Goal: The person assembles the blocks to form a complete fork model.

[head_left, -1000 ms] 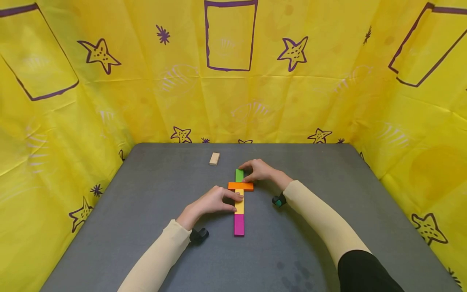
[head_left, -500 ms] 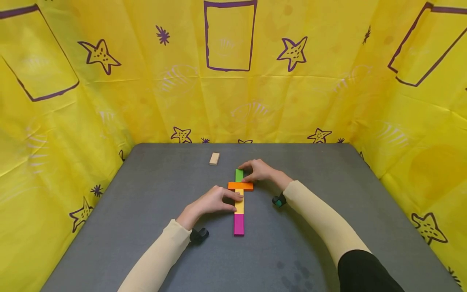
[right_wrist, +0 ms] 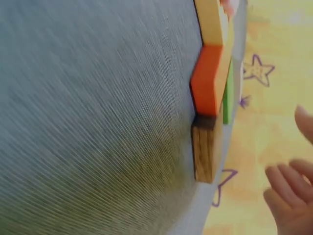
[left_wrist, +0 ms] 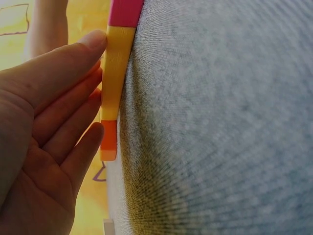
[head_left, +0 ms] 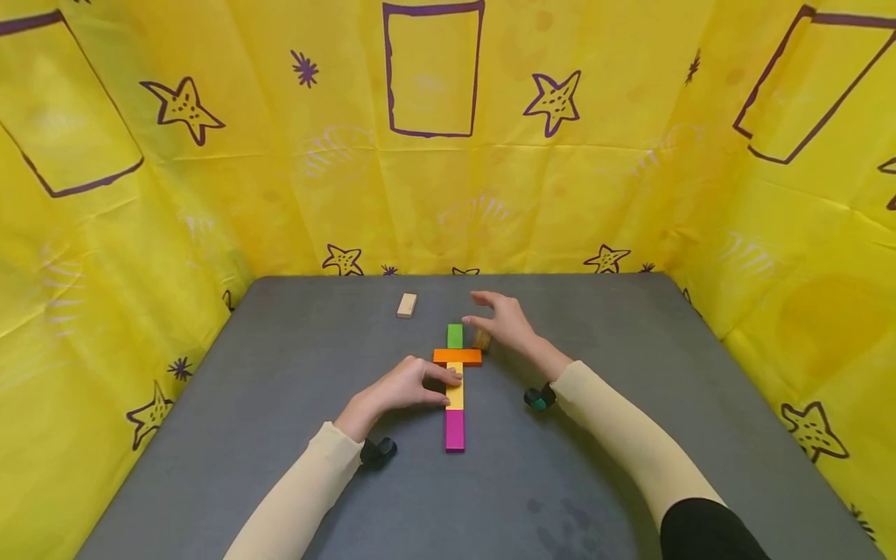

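Observation:
My left hand lies at the left of the yellow block, thumb and fingertips touching it. In the left wrist view the thumb reaches the block's pink end, with its fingers fairly straight. A pink block adjoins the yellow one's near end. An orange block lies crosswise at the far end, and beyond it is a green block. Right of the green one lies a brown wooden block, partly hidden by my right hand. That hand hovers above, fingers spread, holding nothing.
A pale wooden block lies apart, towards the back of the grey table. Yellow patterned cloth hangs around the back and sides. Each wrist wears a dark camera strap.
My right hand has lifted off the blocks beside the green one and its fingers have spread, uncovering the brown block. The left hand stays on the yellow block. The head view has shifted slightly.

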Tool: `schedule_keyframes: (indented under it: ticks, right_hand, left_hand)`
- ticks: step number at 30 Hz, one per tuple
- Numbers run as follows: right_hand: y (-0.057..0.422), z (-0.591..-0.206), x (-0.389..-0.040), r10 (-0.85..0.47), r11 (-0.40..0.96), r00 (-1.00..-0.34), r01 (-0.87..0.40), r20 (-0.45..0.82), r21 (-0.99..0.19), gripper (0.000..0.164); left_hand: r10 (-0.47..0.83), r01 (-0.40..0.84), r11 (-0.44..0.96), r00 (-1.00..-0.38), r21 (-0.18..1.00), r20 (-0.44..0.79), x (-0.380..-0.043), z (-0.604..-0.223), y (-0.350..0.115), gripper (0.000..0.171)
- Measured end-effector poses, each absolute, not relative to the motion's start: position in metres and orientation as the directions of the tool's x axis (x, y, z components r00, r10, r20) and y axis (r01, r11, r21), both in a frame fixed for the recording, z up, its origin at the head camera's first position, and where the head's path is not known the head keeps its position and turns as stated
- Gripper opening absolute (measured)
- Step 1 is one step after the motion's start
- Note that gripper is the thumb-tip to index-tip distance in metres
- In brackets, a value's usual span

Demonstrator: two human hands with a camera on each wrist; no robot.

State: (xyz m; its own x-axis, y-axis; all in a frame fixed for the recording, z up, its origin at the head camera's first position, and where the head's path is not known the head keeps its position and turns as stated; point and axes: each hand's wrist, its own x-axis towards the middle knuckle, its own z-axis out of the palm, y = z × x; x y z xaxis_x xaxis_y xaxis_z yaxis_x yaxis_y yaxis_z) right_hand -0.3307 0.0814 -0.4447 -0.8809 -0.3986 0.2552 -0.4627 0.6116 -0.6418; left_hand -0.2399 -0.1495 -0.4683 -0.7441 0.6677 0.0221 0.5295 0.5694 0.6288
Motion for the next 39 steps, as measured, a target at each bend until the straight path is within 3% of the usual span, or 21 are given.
schedule_keyframes:
  ticks: [6, 17, 39]
  right_hand:
    - [0.087, -0.448, -0.309, -0.282, 0.596, -0.887, -0.461, 0.366, -0.658, 0.062]
    - [0.095, -0.461, -0.288, -0.207, 0.642, -0.92, -0.385, 0.334, -0.663, 0.058]
    - [0.09, -0.472, -0.289, -0.316, 0.712, -0.912, -0.411, 0.262, -0.569, 0.05]
  left_hand:
    - [0.671, 0.537, 0.57, -0.741, 0.622, 0.024, -0.24, -0.469, -0.149, 0.038]
    - [0.657, 0.516, 0.578, -0.754, 0.632, 0.014, -0.241, -0.468, -0.149, 0.039]
    - [0.653, 0.489, 0.56, -0.757, 0.669, 0.007, -0.242, -0.469, -0.15, 0.04]
